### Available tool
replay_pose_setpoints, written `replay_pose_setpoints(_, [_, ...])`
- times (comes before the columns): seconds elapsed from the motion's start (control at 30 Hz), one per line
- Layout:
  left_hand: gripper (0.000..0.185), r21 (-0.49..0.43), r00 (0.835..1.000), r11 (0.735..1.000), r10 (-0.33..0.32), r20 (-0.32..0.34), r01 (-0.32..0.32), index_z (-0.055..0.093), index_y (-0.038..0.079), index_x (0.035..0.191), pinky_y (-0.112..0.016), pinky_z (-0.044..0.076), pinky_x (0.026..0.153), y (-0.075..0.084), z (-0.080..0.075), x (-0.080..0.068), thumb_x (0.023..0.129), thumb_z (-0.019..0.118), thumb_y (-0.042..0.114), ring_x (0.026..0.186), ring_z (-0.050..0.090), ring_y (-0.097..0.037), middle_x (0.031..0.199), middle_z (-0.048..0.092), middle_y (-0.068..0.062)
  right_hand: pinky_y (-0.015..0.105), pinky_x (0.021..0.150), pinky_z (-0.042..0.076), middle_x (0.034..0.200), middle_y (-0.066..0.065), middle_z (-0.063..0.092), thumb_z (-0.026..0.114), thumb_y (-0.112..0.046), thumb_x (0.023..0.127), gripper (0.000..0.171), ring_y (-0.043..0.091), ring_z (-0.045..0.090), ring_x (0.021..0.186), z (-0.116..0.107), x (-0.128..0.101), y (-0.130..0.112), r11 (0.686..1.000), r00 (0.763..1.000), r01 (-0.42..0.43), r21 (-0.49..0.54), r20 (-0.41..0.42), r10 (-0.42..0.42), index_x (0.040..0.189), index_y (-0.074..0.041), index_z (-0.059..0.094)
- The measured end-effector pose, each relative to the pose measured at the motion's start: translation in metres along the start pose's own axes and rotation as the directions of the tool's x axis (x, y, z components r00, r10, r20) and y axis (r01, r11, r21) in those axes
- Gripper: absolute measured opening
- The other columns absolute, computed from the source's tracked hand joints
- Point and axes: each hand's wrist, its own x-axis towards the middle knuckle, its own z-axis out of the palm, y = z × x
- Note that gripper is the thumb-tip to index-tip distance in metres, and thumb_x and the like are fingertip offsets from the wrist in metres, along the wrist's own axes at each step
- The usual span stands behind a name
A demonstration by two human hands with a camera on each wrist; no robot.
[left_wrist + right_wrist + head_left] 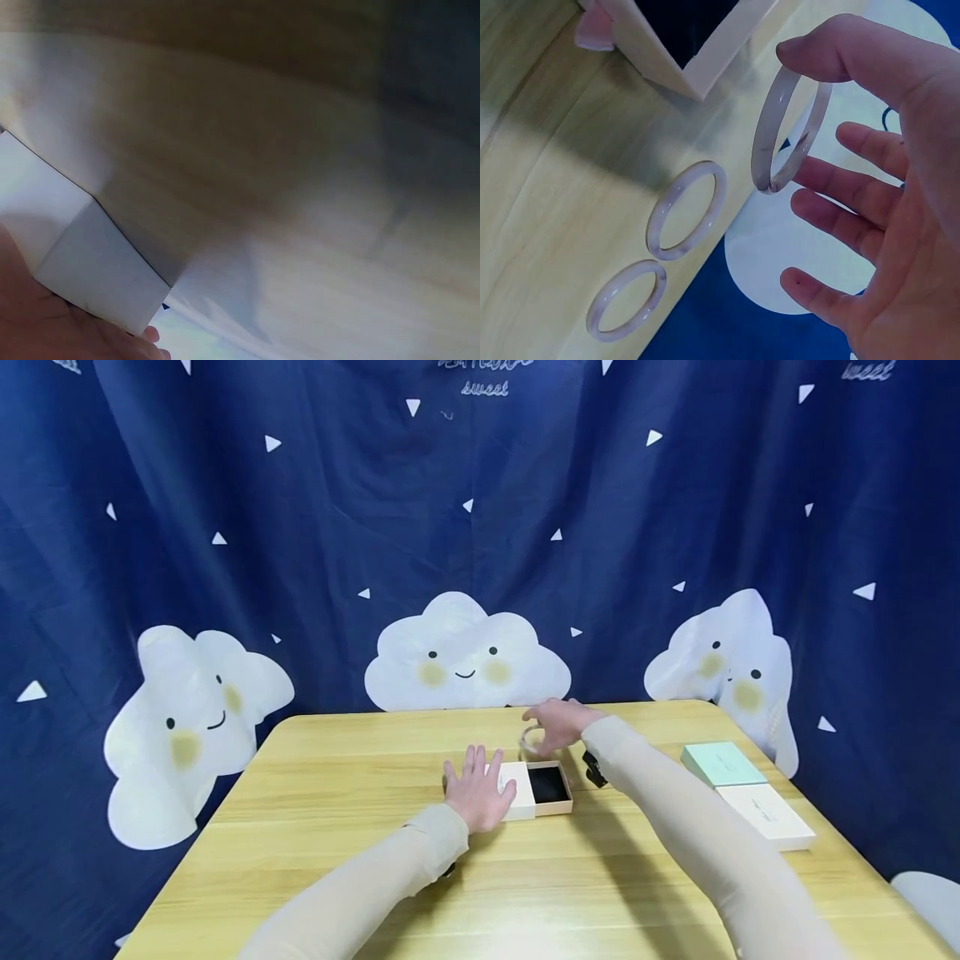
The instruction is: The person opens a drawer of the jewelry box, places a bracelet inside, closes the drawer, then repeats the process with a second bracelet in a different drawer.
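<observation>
A person's right hand (561, 724) is pinching a glossy, pale lilac, ring-shaped, stone-look bangle (766, 135), likely light, stiff, slippery and fragile, so best held by its rim, just beyond the white cardboard box (519, 792) that the spread-fingered left hand (477, 795) is touching.

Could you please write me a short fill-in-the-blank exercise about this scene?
1. The right hand holds one bangle, while ____ other bangles lie on the table.
2. In the head view, the tray sticks out on the ____ side of the white cover.
3. The tray's lining is ____.
4. Behind the closed white box, the farther box is pale ____.

Missing words: two; right; black; green.
</observation>
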Motion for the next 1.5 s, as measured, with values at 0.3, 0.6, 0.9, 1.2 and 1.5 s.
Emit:
replay_pose_setpoints(0.3, [0.07, 0.003, 1.0, 1.0, 0.001, 0.0, -0.001, 0.02, 0.023, 0.163, -0.074, 0.009, 0.116, -0.002, 0.004, 0.002, 0.103, 0.02, 0.06, 0.157, 0.006, -0.033, 0.169, 0.016, -0.015, 0.06, 0.097, 0.046, 0.121, 0.003, 0.069, 0.085, -0.033, 0.073, 0.079, 0.024, 0.06, 0.11, 0.002, -0.013, -0.003, 0.998, 0.999, 0.031, -0.054, 0.01, -0.031, 0.145, -0.018, 0.055])
replay_pose_setpoints(0.6, [0.07, -0.013, 1.0, 1.0, -0.003, -0.009, 0.003, 0.021, 0.024, 0.163, -0.074, 0.008, 0.116, -0.001, 0.007, 0.003, 0.103, 0.021, 0.06, 0.157, 0.007, -0.032, 0.169, 0.016, -0.014, 0.059, 0.103, 0.045, 0.127, 0.003, 0.069, 0.084, -0.029, 0.072, 0.078, 0.022, 0.059, 0.115, 0.004, -0.03, -0.005, 0.994, 0.997, 0.078, -0.078, -0.015, -0.08, 0.144, -0.019, 0.056])
replay_pose_setpoints(0.9, [0.071, 0.008, 1.0, 1.0, -0.004, -0.021, 0.004, 0.02, 0.024, 0.163, -0.074, 0.009, 0.116, -0.001, 0.008, 0.004, 0.102, 0.02, 0.061, 0.157, 0.008, -0.033, 0.169, 0.016, -0.015, 0.06, 0.106, 0.043, 0.133, 0.002, 0.066, 0.088, -0.029, 0.07, 0.082, 0.022, 0.057, 0.125, 0.007, -0.041, -0.006, 0.994, 0.996, 0.084, -0.075, 0.006, -0.084, 0.145, -0.019, 0.055])
replay_pose_setpoints(1.2, [0.071, 0.015, 1.0, 1.0, 0.0, -0.007, 0.0, 0.019, 0.024, 0.163, -0.074, 0.009, 0.116, -0.001, 0.007, 0.002, 0.103, 0.018, 0.061, 0.157, 0.007, -0.032, 0.169, 0.015, -0.015, 0.054, 0.101, 0.045, 0.134, 0.003, 0.065, 0.086, -0.028, 0.069, 0.082, 0.02, 0.056, 0.126, 0.008, -0.047, -0.009, 0.988, 0.996, 0.087, -0.127, 0.023, -0.084, 0.144, -0.019, 0.055])
replay_pose_setpoints(1.5, [0.07, 0.005, 1.0, 1.0, 0.01, -0.012, -0.009, 0.023, 0.019, 0.162, -0.074, 0.01, 0.116, 0.0, 0.004, 0.002, 0.103, 0.024, 0.057, 0.156, 0.01, -0.035, 0.167, 0.019, -0.018, 0.056, 0.101, 0.046, 0.13, 0.003, 0.065, 0.087, -0.03, 0.07, 0.079, 0.021, 0.058, 0.123, 0.006, -0.052, -0.014, 0.984, 0.996, 0.084, -0.156, 0.034, -0.08, 0.142, -0.019, 0.057])
